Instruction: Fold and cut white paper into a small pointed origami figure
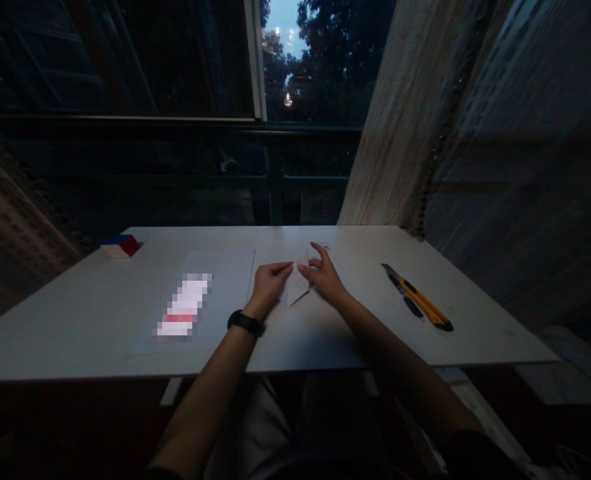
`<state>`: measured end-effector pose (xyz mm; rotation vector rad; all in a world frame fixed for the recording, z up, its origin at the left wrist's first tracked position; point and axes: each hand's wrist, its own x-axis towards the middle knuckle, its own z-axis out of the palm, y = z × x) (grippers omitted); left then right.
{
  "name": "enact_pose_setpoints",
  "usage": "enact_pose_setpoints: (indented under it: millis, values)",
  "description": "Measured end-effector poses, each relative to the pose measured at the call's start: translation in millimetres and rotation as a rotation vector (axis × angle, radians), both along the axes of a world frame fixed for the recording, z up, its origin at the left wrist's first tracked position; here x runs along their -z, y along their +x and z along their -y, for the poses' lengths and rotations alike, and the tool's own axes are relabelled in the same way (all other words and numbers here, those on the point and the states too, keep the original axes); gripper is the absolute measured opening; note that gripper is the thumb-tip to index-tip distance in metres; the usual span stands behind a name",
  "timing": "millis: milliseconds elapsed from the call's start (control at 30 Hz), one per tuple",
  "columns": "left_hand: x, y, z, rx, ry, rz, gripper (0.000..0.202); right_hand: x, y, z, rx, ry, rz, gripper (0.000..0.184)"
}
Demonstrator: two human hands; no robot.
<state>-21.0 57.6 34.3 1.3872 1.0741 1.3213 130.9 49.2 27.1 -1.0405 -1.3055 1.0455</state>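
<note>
A small piece of folded white paper [298, 285] is held up just above the table between my two hands. My left hand [270, 285], with a black watch on its wrist, pinches the paper's left side between thumb and fingers. On the other side, my right hand [324, 272] grips the paper with its thumb and bent fingers, while the index finger points up and away. The paper's lower edge slants to a point. Its exact folds are too dim to make out.
White sheets [230, 280] lie flat to the left, a blurred patch over them. A red, blue and white block [121, 246] stands at the back left. On the right lie a yellow utility knife [425, 303] and a black marker-like pen [414, 307]. The white table's [315, 350] front edge is near me.
</note>
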Motion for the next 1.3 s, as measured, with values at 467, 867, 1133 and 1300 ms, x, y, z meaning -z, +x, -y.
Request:
enact_pose_setpoints:
  millis: [467,867,1133,1300]
  values:
    - [-1.7,-0.1,3.0,0.139,0.061,-0.233,0.020,-17.0,25.5,-0.9,-0.099,-0.202,0.062,0.038]
    - [3.9,-1.3,1.0,0.123,0.074,-0.299,0.031,-12.5,27.1,-4.4,-0.065,-0.119,0.139,0.037]
    - [-2.4,-1.8,2.9,0.070,0.080,-0.213,0.032,-13.3,19.7,-3.7,-0.001,-0.007,0.138,0.037]
    - [-2.7,-1.4,3.6,0.081,0.068,-0.161,0.033,-16.8,19.8,-2.5,0.019,0.035,0.163,0.037]
